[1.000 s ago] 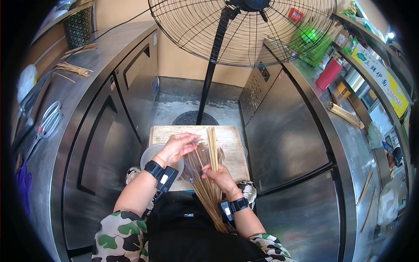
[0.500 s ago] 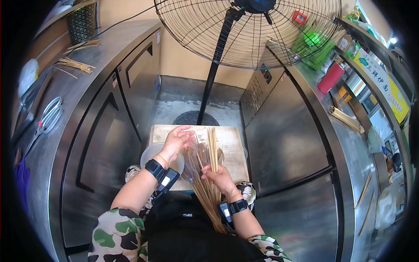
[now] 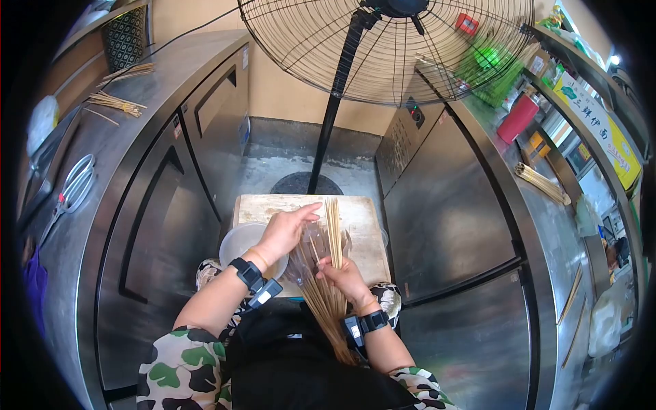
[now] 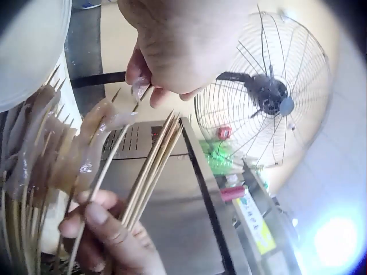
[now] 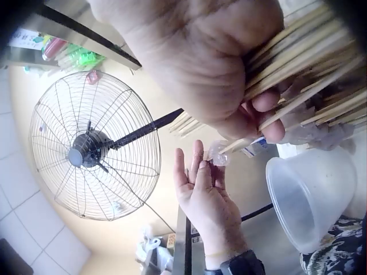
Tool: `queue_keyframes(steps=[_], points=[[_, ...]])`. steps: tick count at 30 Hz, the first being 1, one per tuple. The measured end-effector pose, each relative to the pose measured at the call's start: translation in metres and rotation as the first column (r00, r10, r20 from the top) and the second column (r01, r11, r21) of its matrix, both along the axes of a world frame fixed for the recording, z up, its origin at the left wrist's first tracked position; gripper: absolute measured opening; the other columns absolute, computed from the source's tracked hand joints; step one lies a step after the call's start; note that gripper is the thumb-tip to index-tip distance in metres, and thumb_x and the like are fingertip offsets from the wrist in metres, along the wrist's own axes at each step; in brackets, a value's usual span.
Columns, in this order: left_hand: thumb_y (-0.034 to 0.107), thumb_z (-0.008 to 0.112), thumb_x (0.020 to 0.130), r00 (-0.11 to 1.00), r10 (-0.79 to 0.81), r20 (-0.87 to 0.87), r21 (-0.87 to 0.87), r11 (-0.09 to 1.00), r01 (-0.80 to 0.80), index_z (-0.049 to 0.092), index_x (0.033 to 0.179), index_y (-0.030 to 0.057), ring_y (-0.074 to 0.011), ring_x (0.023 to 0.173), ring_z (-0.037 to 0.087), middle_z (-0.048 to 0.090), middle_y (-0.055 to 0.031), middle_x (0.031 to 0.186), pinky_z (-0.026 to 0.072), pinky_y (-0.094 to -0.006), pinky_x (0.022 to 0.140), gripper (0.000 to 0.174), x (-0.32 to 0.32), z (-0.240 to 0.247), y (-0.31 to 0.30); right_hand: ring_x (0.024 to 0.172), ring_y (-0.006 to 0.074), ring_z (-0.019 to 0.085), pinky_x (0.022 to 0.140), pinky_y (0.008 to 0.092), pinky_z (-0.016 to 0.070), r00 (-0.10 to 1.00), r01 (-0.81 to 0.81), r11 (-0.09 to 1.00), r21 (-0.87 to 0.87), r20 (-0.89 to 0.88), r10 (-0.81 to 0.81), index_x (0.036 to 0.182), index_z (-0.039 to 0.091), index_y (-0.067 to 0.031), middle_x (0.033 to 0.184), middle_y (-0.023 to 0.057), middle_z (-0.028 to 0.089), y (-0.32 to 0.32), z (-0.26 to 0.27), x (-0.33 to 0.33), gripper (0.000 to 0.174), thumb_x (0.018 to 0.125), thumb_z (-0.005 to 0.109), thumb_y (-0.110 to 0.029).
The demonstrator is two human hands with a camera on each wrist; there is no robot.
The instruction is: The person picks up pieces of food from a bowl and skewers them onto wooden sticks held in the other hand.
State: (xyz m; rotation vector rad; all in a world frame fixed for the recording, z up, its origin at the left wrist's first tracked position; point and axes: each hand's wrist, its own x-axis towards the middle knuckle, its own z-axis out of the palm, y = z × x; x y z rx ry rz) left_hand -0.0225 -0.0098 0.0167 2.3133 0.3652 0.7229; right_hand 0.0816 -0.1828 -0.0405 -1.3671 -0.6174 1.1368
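Observation:
In the left wrist view, the left hand (image 4: pixel 180 46) pinches a pale, glistening strip (image 4: pixel 139 89) at the tip of a thin wooden skewer (image 4: pixel 109 163). The lower part of that skewer is between the thumb and fingers of the right hand (image 4: pixel 114 232), which also grips a bundle of bare skewers (image 4: pixel 152 172). Beside it, several skewers carry glistening strips (image 4: pixel 94 137). The head view shows the left hand (image 3: pixel 283 236) above the wooden board (image 3: pixel 362 219), left of the upright bundle (image 3: pixel 333 232), and the right hand (image 3: pixel 348 280) around the bundle's lower part.
A translucent bowl (image 3: pixel 236 244) sits at the board's left. Behind the board stands a large fan (image 3: pixel 328 130). Steel counters flank both sides; scissors (image 3: pixel 72 191) and skewers (image 3: pixel 116 102) lie on the left one, a skewer bundle (image 3: pixel 540 183) and red bottle (image 3: pixel 518 117) on the right.
The left hand has moved right and closer to the upright bundle, over the skewer held by the right hand. The right hand has stayed nearly in place.

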Motion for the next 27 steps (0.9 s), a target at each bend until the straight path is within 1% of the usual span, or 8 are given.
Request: queue_keyframes(steps=[1,4,7,10,17,20,23,27], points=[[-0.007,0.045,0.083,0.998,-0.047,-0.046,-0.051,0.998,0.044,0.045,0.127,0.0101,-0.0188,0.092,0.063,0.064,-0.0126,0.104,0.0500,-0.0281,0.079,0.047,0.000,-0.005,-0.001,0.052,0.0021,0.046,0.047,0.0160,0.0333,1.000,0.015,1.000,-0.004,0.001,-0.015,0.091,0.059,-0.0076,0.070,0.0018,0.063,0.000,-0.002,0.001,0.007,0.085,0.061,-0.012],[-0.006,0.051,0.081,0.980,0.057,0.192,-0.276,0.961,-0.002,0.037,0.133,0.0128,-0.0257,0.087,0.063,0.055,-0.0162,0.118,0.0514,-0.0307,0.076,0.057,-0.001,-0.009,-0.018,0.050,0.0026,0.044,0.047,0.0160,0.0325,0.997,0.067,0.998,0.006,-0.036,-0.067,0.091,0.059,-0.0066,0.070,0.0032,0.063,-0.001,-0.005,0.002,0.007,0.085,0.060,-0.011],[-0.006,0.058,0.078,0.883,0.284,0.375,-0.584,0.812,-0.013,0.027,0.135,0.0088,-0.0226,0.087,0.063,0.048,-0.0157,0.122,0.0515,-0.0273,0.073,0.066,0.001,-0.025,-0.036,0.052,0.0031,0.048,0.046,0.0156,0.0320,0.996,0.070,0.997,0.027,-0.050,-0.068,0.090,0.059,-0.0086,0.069,0.0015,0.063,-0.003,-0.011,0.007,0.007,0.084,0.061,-0.012],[-0.005,0.063,0.076,0.940,0.278,0.195,-0.711,0.701,-0.060,0.025,0.131,0.0043,-0.0184,0.085,0.062,0.046,-0.0124,0.118,0.0509,-0.0243,0.072,0.067,0.000,-0.046,-0.039,0.048,0.0030,0.040,0.045,0.0158,0.0306,0.991,0.106,0.994,0.020,-0.082,-0.104,0.090,0.059,-0.0065,0.068,0.0036,0.063,-0.002,-0.009,0.004,0.006,0.085,0.060,-0.009],[-0.002,0.063,0.078,0.935,0.296,0.193,-0.568,0.811,-0.140,0.038,0.114,0.0042,-0.0149,0.075,0.063,0.060,-0.0067,0.078,0.0498,-0.0263,0.062,0.045,0.013,-0.057,-0.036,0.051,0.0025,0.045,0.045,0.0159,0.0317,0.993,0.092,0.995,0.031,-0.079,-0.089,0.088,0.058,-0.0085,0.068,0.0017,0.062,-0.004,-0.010,0.005,0.005,0.084,0.060,-0.011],[0.001,0.062,0.078,0.951,0.257,0.170,-0.372,0.910,-0.180,0.044,0.109,0.0073,-0.0204,0.072,0.064,0.062,-0.0086,0.076,0.0499,-0.0298,0.061,0.036,0.008,-0.047,-0.045,0.050,0.0023,0.044,0.045,0.0158,0.0319,0.991,0.122,0.992,0.023,-0.064,-0.120,0.088,0.058,-0.0080,0.068,0.0018,0.062,-0.004,-0.007,0.003,0.004,0.085,0.060,-0.010],[0.004,0.060,0.078,0.999,0.032,-0.005,-0.120,0.992,-0.032,0.048,0.104,0.0101,-0.0267,0.071,0.063,0.062,-0.0107,0.078,0.0499,-0.0335,0.061,0.029,-0.004,-0.043,-0.057,0.050,0.0019,0.042,0.046,0.0155,0.0320,0.986,0.164,0.986,0.024,-0.022,-0.163,0.088,0.059,-0.0074,0.069,0.0015,0.062,-0.003,-0.012,0.002,0.005,0.085,0.061,-0.010],[0.008,0.059,0.080,0.999,-0.041,-0.016,-0.277,0.960,0.035,0.052,0.099,0.0086,-0.0260,0.073,0.064,0.062,-0.0110,0.078,0.0498,-0.0327,0.062,0.020,-0.012,-0.054,-0.067,0.054,0.0031,0.046,0.048,0.0172,0.0363,0.984,0.174,0.984,0.028,0.031,-0.175,0.088,0.058,-0.0063,0.071,-0.0001,0.060,-0.003,-0.020,0.005,0.006,0.083,0.061,-0.008]])
